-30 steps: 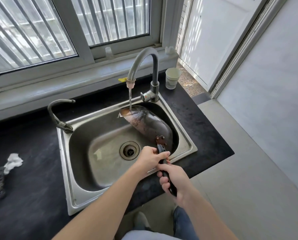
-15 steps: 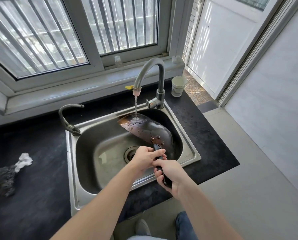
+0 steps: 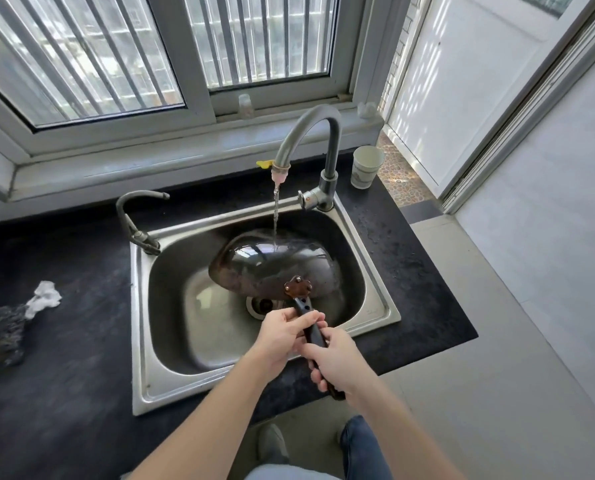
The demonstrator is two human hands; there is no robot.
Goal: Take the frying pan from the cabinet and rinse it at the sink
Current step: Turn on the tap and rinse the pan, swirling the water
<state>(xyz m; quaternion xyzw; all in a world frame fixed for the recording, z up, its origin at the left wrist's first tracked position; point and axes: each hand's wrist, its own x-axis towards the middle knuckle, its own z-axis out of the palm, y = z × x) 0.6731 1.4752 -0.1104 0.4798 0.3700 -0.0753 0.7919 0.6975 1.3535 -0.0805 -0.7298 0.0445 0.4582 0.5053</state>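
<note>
Both hands, left hand (image 3: 285, 329) and right hand (image 3: 337, 358), grip the frying pan (image 3: 272, 268) handle; pan sits upturned in the sink (image 3: 143, 341) under the running faucet (image 3: 310, 140). Retrieval appears complete; rinsing in progress.

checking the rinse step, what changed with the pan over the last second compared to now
The dark round frying pan was rolled over by its black handle: a second ago it stood tilted on edge, now its glossy underside faces up under the water stream. Both the left hand and right hand kept their grip. The grey curved faucet keeps running; the steel sink and white paper cup are unchanged.
</note>
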